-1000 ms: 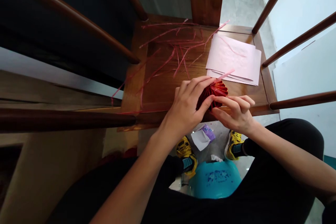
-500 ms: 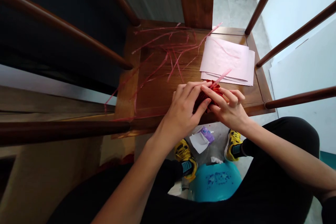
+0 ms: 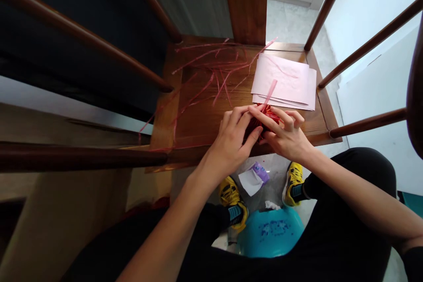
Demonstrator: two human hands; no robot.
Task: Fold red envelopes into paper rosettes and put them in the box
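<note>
Both left hand (image 3: 233, 131) and right hand (image 3: 287, 139) gripped the red folded paper (image 3: 272, 116) from opposite sides, presumably to hold its folds tight.

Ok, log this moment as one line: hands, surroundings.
left hand: holding red pleated piece | right hand: holding same piece | wooden surface: pink strands, stacked pale-pink sheets

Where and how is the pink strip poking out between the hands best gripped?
Probably pinch the pink strip at its free tip, from the far side: it juts forward, while the left hand and right hand crowd its base at the red pleated piece.
</note>
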